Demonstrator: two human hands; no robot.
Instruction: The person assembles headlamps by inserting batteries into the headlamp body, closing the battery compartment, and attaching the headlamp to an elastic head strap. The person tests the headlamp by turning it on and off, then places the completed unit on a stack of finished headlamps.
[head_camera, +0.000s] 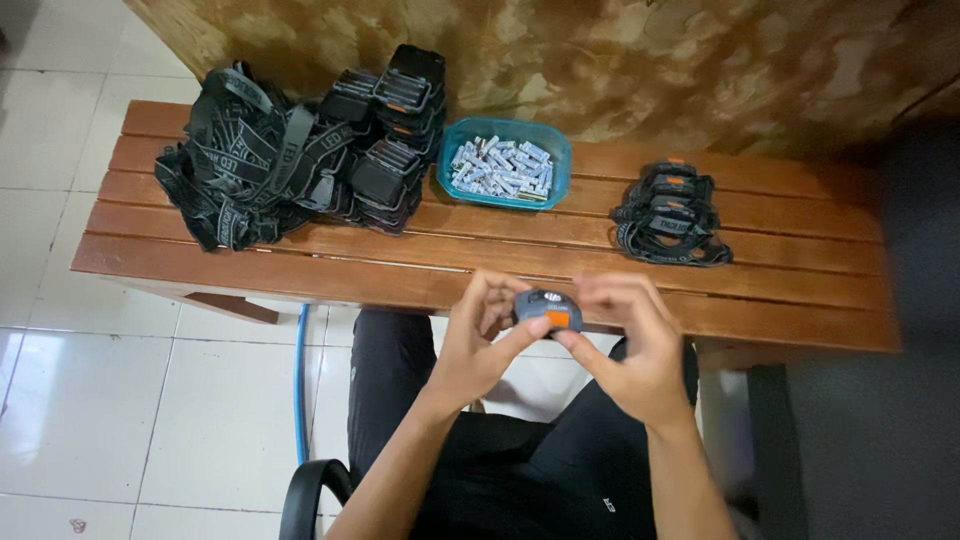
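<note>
Both hands hold a small grey headlamp body (547, 308) with an orange part, just above the near edge of a wooden slatted bench (790, 300). My left hand (478, 342) grips its left side with thumb and fingers. My right hand (632, 345) pinches its right side, thumb under the orange part. A teal tray (450, 170) full of small white batteries (503, 167) sits at the bench's middle back.
A large heap of black headlamps with straps (300, 150) covers the bench's left end. A smaller stack of headlamps (670, 212) lies to the right of the tray. A camouflage cloth (600, 50) hangs behind. White tiled floor lies to the left.
</note>
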